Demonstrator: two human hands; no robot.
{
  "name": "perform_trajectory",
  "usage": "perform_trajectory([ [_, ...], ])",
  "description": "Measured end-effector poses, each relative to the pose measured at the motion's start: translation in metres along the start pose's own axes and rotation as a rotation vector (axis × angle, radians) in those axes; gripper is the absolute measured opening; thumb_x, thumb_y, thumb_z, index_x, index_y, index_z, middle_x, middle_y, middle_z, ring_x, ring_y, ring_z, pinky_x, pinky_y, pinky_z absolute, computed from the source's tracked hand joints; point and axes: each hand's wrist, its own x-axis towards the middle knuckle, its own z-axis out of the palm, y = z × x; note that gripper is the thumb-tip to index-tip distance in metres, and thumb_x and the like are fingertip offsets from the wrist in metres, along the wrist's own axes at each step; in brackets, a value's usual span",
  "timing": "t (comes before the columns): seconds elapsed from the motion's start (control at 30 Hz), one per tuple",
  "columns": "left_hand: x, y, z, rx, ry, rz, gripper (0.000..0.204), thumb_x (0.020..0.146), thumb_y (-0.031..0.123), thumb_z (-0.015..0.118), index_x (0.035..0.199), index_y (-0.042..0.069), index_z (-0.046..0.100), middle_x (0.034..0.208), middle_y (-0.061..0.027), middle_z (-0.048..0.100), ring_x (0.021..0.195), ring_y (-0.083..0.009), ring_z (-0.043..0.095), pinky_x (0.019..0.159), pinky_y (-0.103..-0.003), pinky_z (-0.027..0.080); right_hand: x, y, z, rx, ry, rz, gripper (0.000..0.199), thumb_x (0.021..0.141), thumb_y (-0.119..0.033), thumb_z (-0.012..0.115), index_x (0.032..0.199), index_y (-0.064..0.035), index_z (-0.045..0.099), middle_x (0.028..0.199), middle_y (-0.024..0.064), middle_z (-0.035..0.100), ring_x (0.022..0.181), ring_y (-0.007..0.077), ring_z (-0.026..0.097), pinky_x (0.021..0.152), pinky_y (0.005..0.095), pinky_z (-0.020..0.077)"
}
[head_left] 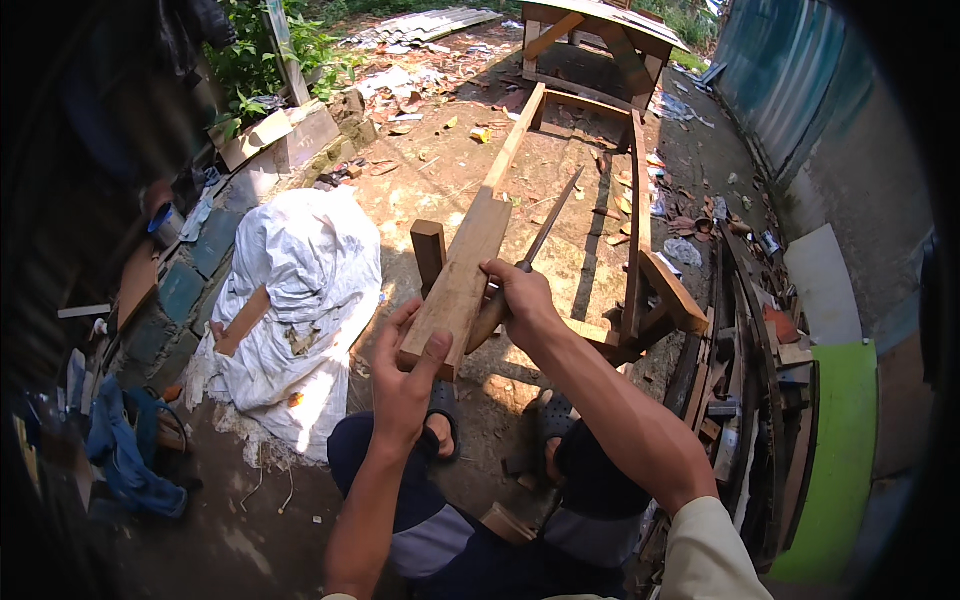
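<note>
I'd handle this stage slowly: the wooden board point(462, 262) wants a firm hold at its near end, I judge, with the tip of the long tapering tool point(553, 222) aimed well away from the left hand point(404, 385) that supports the wood. From my end I can't tell whether the board's far end bears on the wooden frame point(642, 205) ahead or merely lines up with it, so I wouldn't count on that frame to take the weight — the left grip should do it. The left fingers point(391, 330) are spread along the board's left side at the close end, thumb pressing over the top, a light clamp rather than a full fist. Those of the right hand point(527, 303) are curled round the tool's base, its dark shaft running forward and a little right from them; the right thumb reaches to the board's right edge and seems to touch it. The board itself lies between both sets of fingers and extends ahead of them. Just beyond the left fingers I see a short wooden post point(428, 250), and to their left a crumpled white sheet point(315, 255) — worth steering the tool clear of.
</note>
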Motion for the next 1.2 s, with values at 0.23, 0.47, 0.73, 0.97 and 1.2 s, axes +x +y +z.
perform_trajectory([
  [0.23,0.062,0.017,0.020,-0.160,0.098,-0.188,0.070,0.088,0.024,0.057,0.148,-0.005,0.039,0.117,-0.0204,0.063,0.076,-0.0246,0.070,0.066,-0.030,0.057,0.035,-0.005,0.000,-0.030,-0.083,0.047,0.039,0.096,-0.024,0.070,0.113,0.0095,0.060,0.108,0.0157,0.066,0.088,0.0234,0.068,0.074,0.0390,0.0578],
  [0.47,0.149,0.000,0.003,-0.068,0.163,-0.169,0.056,0.088,0.027,0.060,0.131,-0.009,0.053,0.096,-0.0179,0.067,0.065,-0.0220,0.069,0.060,-0.029,0.058,0.062,-0.004,-0.043,-0.338,-0.041,0.027,0.040,0.097,-0.026,0.068,0.115,0.0083,0.061,0.109,0.0165,0.069,0.094,0.0254,0.070,0.076,0.0385,0.0594],
  [0.73,0.189,-0.029,-0.009,-0.091,0.176,-0.276,0.051,0.088,0.030,0.062,0.122,-0.007,0.051,0.106,-0.0206,0.060,0.072,-0.0252,0.067,0.064,-0.030,0.059,0.058,-0.013,-0.064,-0.451,-0.002,0.049,0.039,0.096,-0.026,0.070,0.114,0.0077,0.062,0.110,0.0166,0.070,0.095,0.0243,0.070,0.076,0.0382,0.0580],
  [0.97,0.219,-0.020,0.000,-0.165,0.148,-0.279,0.058,0.092,0.039,0.071,0.116,-0.013,0.057,0.098,-0.0192,0.067,0.072,-0.0219,0.071,0.060,-0.025,0.062,0.063,-0.006,-0.063,-0.519,-0.019,0.082,0.040,0.095,-0.024,0.071,0.115,0.0093,0.061,0.109,0.0186,0.070,0.095,0.0260,0.071,0.075,0.0390,0.0589],
  [1.2,0.228,-0.037,0.002,-0.130,0.107,-0.308,0.064,0.094,0.041,0.070,0.122,-0.014,0.052,0.106,-0.0205,0.064,0.079,-0.0240,0.072,0.065,-0.028,0.064,0.066,0.012,-0.053,-0.583,-0.013,0.042,0.033,0.091,-0.022,0.075,0.103,0.0075,0.067,0.094,0.0147,0.072,0.079,0.0222,0.072,0.069,0.0364,0.0594],
])
